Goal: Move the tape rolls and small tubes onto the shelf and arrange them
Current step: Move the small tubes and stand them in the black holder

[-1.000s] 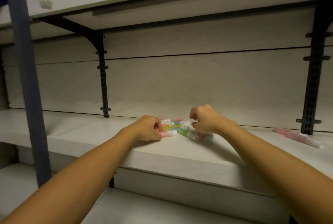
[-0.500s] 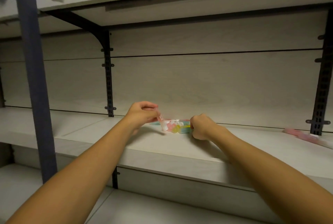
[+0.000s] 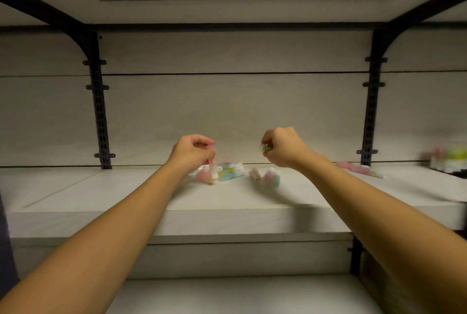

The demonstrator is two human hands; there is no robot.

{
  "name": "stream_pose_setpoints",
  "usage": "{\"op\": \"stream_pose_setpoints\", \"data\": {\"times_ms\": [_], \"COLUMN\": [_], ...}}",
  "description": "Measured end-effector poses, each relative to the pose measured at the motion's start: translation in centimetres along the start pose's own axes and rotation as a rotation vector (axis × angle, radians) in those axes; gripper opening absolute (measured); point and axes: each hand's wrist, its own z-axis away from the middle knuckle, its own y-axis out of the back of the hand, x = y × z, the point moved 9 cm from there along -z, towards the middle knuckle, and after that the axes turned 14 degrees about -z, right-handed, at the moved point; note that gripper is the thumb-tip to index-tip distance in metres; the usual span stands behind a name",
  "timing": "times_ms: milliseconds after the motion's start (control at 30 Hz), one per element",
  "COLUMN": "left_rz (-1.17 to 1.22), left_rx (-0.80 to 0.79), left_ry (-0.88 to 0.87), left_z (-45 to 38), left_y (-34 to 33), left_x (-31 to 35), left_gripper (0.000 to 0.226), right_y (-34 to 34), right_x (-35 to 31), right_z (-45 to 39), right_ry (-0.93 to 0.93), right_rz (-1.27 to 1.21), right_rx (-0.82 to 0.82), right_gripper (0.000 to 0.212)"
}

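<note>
I take this for a shop or stockroom aisle. In front of me stands retail-style shelving: pale wood-look shelf boards (image 3: pixel 227 215) carried on curved black brackets (image 3: pixel 75 28) hooked into slotted black uprights (image 3: pixel 371 111), against a matching panelled back wall (image 3: pixel 227 111). Small pastel packaged goods (image 3: pixel 227 174) lie loose on the shelf, with more blurred packs (image 3: pixel 452 159) farther along at the right.

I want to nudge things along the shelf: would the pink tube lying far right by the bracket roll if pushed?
Probably. The pink tube looks slim and rounded, lying flat on the smooth shelf, so a sideways push would likely roll it. It seems light, given that the left hand pinches a similar small tube with its fingertips. Blur hides its stiffness.
</note>
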Motion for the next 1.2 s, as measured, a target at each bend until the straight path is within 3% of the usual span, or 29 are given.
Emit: {"op": "stream_pose_setpoints", "data": {"times_ms": [200, 400, 733, 833, 1200], "left_rz": [-0.249, -0.251, -0.193, -0.165, -0.078], "left_rx": [-0.018, -0.133, -0.302, -0.309, -0.264], "left_ry": [-0.312, -0.533, -0.666, -0.667, -0.725], "left_z": [1.8, 5.8, 13.1, 15.0, 22.9], "left_y": [-6.1, -13.3, -23.1, -25.7, -33.9], "left_x": [5.7, 11.4, 19.2, 21.6, 31.4], "left_gripper": [0.013, 0.015, 0.022, 0.02, 0.019], "right_y": [5.3, 11.0, 20.9, 23.7, 33.3], "right_x": [4.3, 8.4, 14.4, 16.4, 26.0], "right_z": [6.0, 13.1, 22.9, 25.2, 33.5], "right_ry": [-0.14, -0.31, -0.478, -0.491, -0.555], "right_rz": [0.086, 0.153, 0.198, 0.226, 0.213], "right_rx": [0.082, 0.167, 0.23, 0.248, 0.251], "right_gripper": [0.022, 0.019, 0.022, 0.015, 0.023]}}
